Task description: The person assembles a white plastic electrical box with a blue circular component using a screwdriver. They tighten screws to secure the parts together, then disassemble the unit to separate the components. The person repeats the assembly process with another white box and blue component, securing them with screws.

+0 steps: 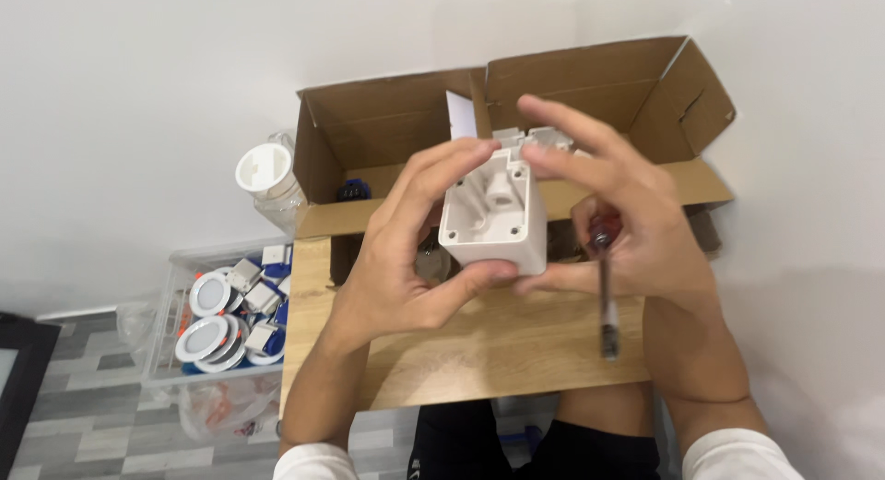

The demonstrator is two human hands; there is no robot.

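White plastic box (491,213), smooth, square and hollow with moulded posts inside, sits above the pale wooden table (461,351). Left hand (396,249) pinches it; right hand (627,213) pinches its top, gripping a red-handled metal screwdriver (606,286). Open brown cardboard carton (590,83) stands behind.

Both hands, left (396,259) and right (636,231), grip a white box (493,217) above the desk (489,351); a screwdriver (606,296) hangs from the right palm
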